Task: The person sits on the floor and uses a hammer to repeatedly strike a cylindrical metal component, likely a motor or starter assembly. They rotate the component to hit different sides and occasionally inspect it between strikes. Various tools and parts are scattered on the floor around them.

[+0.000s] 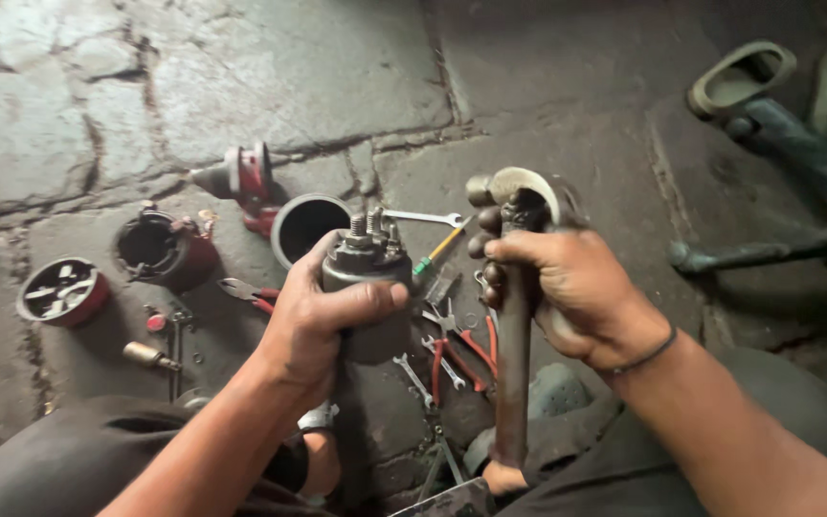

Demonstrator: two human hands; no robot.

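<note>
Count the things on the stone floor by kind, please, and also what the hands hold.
Red motor housings: 3
Metal sleeve: 1
Wrenches clearly seen: 2
Red-handled pliers: 2
Screwdriver: 1
Solenoid in left hand: 1
Pipe wrench in right hand: 1
Total: 11

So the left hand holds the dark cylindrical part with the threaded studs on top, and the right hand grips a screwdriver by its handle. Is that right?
Not quite. The left hand does hold the dark cylindrical part with the threaded studs on top, but the right hand grips a large rusty wrench by its handle, not a screwdriver. The head view shows this; the only screwdriver lies on the stone floor behind the part.
</note>
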